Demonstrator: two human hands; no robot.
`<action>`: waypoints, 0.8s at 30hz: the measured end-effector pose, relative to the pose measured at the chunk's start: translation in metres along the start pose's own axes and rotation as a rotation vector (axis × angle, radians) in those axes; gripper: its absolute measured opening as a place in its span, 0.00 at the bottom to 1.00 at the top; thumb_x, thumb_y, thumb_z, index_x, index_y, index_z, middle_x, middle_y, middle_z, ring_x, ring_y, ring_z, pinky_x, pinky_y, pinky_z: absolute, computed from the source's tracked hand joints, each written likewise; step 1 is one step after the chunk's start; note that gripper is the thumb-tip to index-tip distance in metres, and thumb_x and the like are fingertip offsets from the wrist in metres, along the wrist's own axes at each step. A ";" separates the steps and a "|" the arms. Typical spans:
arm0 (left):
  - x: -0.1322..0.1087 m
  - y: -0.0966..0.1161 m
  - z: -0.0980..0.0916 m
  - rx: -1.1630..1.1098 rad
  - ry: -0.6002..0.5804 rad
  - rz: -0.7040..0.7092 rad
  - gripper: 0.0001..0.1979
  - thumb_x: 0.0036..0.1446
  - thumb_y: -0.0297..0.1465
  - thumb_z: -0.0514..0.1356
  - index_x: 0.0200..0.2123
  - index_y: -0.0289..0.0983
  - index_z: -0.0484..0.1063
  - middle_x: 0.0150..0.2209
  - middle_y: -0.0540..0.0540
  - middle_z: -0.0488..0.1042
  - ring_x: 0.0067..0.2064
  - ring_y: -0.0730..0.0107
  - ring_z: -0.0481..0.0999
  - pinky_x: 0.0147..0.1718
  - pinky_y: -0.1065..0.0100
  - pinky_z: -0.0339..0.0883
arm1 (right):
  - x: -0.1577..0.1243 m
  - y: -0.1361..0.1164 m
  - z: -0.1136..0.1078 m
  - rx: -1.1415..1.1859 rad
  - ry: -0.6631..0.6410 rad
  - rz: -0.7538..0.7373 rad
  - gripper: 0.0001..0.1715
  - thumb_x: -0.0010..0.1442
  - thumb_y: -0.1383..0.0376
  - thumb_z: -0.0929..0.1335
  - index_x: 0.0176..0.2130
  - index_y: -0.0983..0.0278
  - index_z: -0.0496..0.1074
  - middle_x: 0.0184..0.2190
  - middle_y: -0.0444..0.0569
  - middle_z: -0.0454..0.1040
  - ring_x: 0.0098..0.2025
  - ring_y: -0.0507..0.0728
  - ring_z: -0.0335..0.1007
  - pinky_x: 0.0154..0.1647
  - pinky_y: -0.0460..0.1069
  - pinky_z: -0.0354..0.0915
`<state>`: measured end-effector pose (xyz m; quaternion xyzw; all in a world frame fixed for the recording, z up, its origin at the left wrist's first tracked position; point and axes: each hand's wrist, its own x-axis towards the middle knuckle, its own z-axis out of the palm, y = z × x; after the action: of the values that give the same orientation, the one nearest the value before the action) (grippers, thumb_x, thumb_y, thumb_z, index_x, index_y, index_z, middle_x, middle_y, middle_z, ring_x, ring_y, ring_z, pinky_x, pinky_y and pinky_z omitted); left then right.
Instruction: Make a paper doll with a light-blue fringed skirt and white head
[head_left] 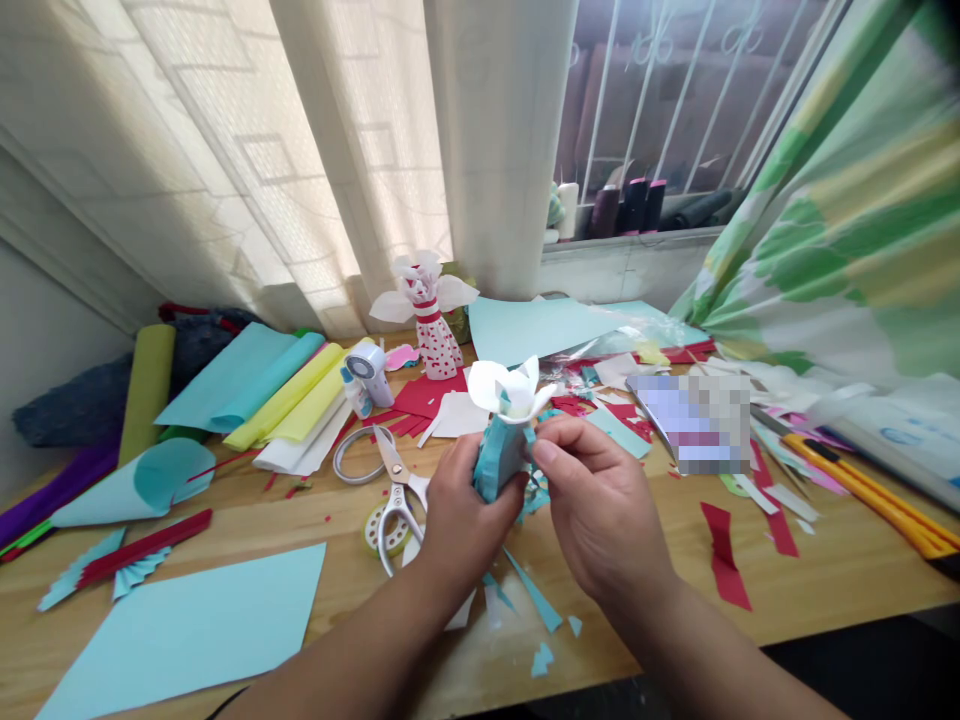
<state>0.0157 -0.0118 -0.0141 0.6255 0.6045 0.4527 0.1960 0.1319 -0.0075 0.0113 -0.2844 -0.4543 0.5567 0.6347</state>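
My left hand (pixel 459 505) wraps closed around the teal paper doll (pixel 501 452), held above the table (pixel 825 575) beside the scissors (pixel 395 492); my right hand (pixel 600 505) pinches its edge. It seems light and easily crushed, so I grip the body, not the white petals.

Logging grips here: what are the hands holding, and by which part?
A teal paper figure with white top: left hand wraps its body, right hand pinches its neck.
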 end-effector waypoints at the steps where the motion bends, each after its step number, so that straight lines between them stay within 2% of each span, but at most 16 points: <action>1: 0.000 0.000 0.000 0.003 0.002 0.005 0.12 0.47 0.31 0.61 0.38 0.40 0.69 0.33 0.49 0.73 0.33 0.65 0.71 0.31 0.67 0.63 | 0.000 0.000 0.000 0.012 -0.002 0.002 0.04 0.54 0.66 0.69 0.28 0.62 0.71 0.24 0.41 0.67 0.28 0.50 0.61 0.31 0.46 0.61; 12: 0.000 -0.001 -0.001 0.039 0.017 0.063 0.10 0.48 0.30 0.61 0.36 0.40 0.68 0.33 0.49 0.71 0.36 0.64 0.70 0.32 0.66 0.62 | 0.001 0.003 0.000 0.002 0.063 0.059 0.05 0.52 0.66 0.70 0.26 0.63 0.70 0.23 0.41 0.67 0.27 0.51 0.61 0.29 0.46 0.59; 24: 0.001 -0.001 0.000 0.061 0.024 0.084 0.09 0.49 0.30 0.61 0.35 0.39 0.67 0.33 0.49 0.71 0.37 0.63 0.70 0.33 0.65 0.62 | -0.001 0.001 0.001 -0.039 0.075 0.098 0.05 0.51 0.68 0.70 0.25 0.63 0.71 0.22 0.41 0.67 0.27 0.51 0.61 0.29 0.46 0.59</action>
<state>0.0151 -0.0107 -0.0148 0.6505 0.5936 0.4494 0.1501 0.1302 -0.0082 0.0111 -0.3393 -0.4265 0.5672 0.6174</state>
